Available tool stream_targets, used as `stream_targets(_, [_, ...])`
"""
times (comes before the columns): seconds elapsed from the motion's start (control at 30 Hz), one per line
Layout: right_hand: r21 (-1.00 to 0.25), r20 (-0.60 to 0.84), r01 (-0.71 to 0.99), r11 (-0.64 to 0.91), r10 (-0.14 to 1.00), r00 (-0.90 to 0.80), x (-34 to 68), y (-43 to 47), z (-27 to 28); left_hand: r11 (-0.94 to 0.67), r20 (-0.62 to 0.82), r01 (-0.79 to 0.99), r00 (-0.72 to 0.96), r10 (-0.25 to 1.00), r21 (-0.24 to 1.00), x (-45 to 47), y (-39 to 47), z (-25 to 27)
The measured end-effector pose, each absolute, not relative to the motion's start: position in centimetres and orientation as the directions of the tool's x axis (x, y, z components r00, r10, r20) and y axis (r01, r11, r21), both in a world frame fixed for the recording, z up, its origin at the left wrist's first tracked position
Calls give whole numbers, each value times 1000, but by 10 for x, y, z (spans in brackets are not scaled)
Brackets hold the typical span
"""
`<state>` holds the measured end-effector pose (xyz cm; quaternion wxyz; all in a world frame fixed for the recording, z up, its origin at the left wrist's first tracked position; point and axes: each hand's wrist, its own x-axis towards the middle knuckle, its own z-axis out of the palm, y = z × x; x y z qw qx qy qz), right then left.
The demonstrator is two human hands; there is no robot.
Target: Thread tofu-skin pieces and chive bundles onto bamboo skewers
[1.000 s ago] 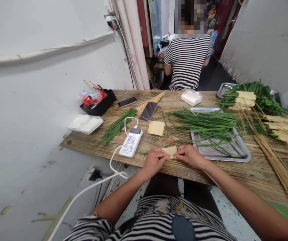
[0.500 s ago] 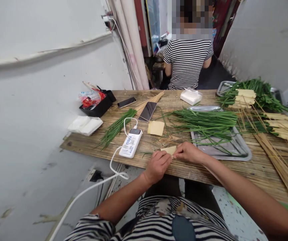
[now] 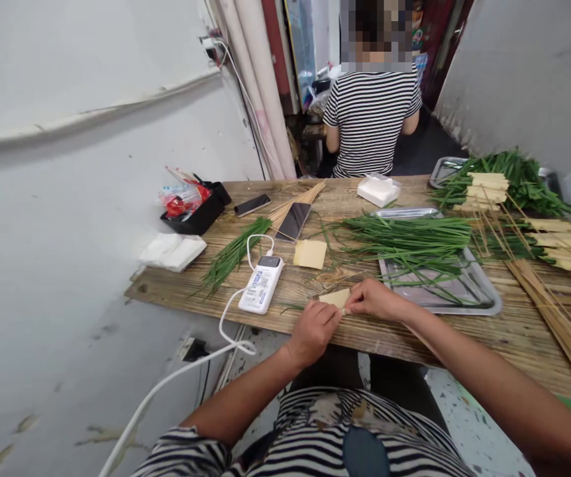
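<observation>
My left hand (image 3: 314, 331) and my right hand (image 3: 379, 299) meet at the table's near edge. Both have their fingers closed on a pale yellow tofu sheet (image 3: 334, 297), one at each side of its near edge. Green chive ends poke out to the left of this sheet, and my fingers hide part of it. Just beyond lies a small stack of square tofu sheets (image 3: 310, 254). A heap of long chives (image 3: 409, 238) spreads over a metal tray (image 3: 484, 301) beyond my right hand.
A white power bank (image 3: 261, 285) with cables, two phones (image 3: 293, 222), loose chives (image 3: 236, 252) and skewers (image 3: 305, 197) lie left. Rolled tofu skewers (image 3: 487, 189) and a skewer bundle (image 3: 548, 318) lie right. A black box (image 3: 196, 212) stands by the wall; a person (image 3: 375, 119) is beyond the table.
My hands stay at the same tofu sheet, with only a tiny shift of the fingers. The view has moved slightly.
</observation>
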<state>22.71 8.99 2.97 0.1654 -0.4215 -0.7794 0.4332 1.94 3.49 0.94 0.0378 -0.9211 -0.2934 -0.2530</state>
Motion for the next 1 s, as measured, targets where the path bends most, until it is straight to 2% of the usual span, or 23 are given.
stream_targets(0.17, [-797, -82, 513, 319, 785, -615, 228, 87, 34, -818, 447, 560, 704, 552, 129, 21, 39, 11])
stream_targets(0.23, [-782, -32, 490, 386, 760, -649, 230, 84, 37, -811, 408, 568, 712, 571, 143, 21, 40, 13])
stream_targets(0.33, [-714, 106, 513, 477, 798, -594, 232, 73, 39, -809, 366, 567, 727, 581, 157, 21, 42, 15])
stream_targets(0.4, [-610, 246, 552, 569, 798, -551, 232, 63, 40, -809, 354, 564, 732, 583, 167, 21, 42, 16])
stream_targets(0.47, [-460, 343, 581, 672, 738, -582, 231, 53, 39, -807, 340, 564, 735, 586, 172, 21, 43, 17])
stream_targets(0.57, [-254, 362, 617, 745, 665, -653, 229, 43, 34, -811, 332, 560, 743, 581, 168, 22, 42, 20])
stream_targets(0.67, [-165, 336, 620, 767, 635, -696, 228, 41, 28, -821, 345, 546, 747, 568, 167, 21, 45, 22])
stream_targets(0.8, [-209, 335, 610, 764, 642, -689, 224, 41, 24, -858, 318, 481, 797, 514, 182, 14, 54, 24])
stream_targets(1.0, [-496, 394, 577, 648, 761, -515, 217, 41, 18, -870, 351, 464, 797, 491, 165, 9, 56, 21])
